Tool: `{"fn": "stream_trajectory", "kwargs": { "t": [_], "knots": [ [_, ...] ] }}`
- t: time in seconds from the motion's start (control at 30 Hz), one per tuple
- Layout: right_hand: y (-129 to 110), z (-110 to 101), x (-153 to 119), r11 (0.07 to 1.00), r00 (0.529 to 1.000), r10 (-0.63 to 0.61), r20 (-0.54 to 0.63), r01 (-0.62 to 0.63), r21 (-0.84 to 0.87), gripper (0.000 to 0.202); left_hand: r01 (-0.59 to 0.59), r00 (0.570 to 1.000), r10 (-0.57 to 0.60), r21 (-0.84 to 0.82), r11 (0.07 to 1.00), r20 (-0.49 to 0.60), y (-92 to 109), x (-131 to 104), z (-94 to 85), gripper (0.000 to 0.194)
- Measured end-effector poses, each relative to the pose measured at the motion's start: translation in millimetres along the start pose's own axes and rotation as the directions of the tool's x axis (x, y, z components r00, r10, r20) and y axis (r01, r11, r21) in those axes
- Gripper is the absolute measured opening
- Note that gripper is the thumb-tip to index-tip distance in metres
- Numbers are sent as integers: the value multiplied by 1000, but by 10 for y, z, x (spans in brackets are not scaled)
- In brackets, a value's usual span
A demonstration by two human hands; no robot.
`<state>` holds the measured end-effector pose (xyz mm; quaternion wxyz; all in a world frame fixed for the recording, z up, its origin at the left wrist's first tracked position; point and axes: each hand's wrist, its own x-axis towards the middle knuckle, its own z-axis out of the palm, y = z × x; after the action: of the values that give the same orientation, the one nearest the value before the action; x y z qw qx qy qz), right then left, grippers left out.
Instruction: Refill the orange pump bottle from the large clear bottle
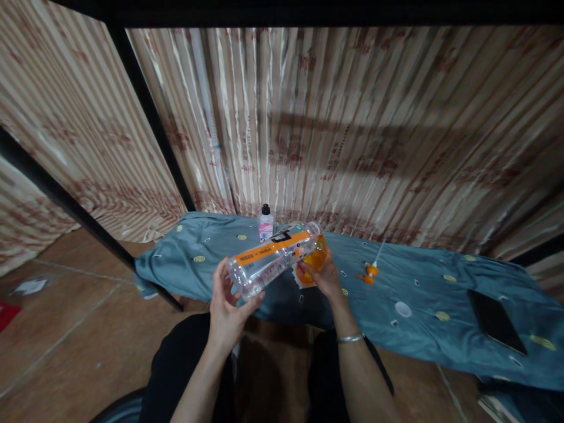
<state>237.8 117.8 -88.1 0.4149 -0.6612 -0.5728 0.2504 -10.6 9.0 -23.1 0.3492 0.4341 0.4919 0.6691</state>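
Left hand [229, 308] grips base of clear plastic bottle [273, 255], tilted over orange container [314, 261]; right hand [326, 276] wraps container above blue-covered tabletop [418, 288].

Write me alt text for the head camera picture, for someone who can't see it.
The left hand tips a clear bottle with an orange label toward an orange container held by the right hand, over a blue cloth where a pump nozzle and a small bottle sit.

Dim, warm indoor light; broad bar shadows across the curtain [352, 135]; soft blur throughout, wide-angle bending at edges
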Motion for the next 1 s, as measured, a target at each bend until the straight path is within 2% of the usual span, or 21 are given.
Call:
{"fn": "stream_trajectory", "kwargs": {
  "t": [0.3, 0.57, 0.67, 0.77, 0.87, 1.0],
  "knots": [
    [-117, 4, -57, 1000, 999, -11, -38, 12, 27, 87, -2, 1000, 2, 28, 1000, 17, 23, 34, -12, 105],
    [-36, 56, -50, 994, 997, -52, -65, 58, 90, 83, 12, 1000, -12, -40, 999, 19, -97, 56, -65, 104],
    [-1, 53, -42, 998, 998, -2, -57, 6, 69, 88, 49, 996, -46, -34, 998, 82, -151, 36, -73, 105],
    [48, 50, -17, 999, 1000, 15, -3, -15, 37, 97, 23, 1000, -22, -72, 997, 18, -238, 9, -40, 107],
    [93, 58, 7, 998, 998, 60, -22, -60, -24, 101, 7, 1000, -6, -71, 997, 6, -320, -10, -3, 110],
    [102, 67, -2, 999, 999, 26, -18, -27, -41, 102, 22, 1000, -22, -68, 997, -2, -304, -61, 21, 103]
  ]
}}
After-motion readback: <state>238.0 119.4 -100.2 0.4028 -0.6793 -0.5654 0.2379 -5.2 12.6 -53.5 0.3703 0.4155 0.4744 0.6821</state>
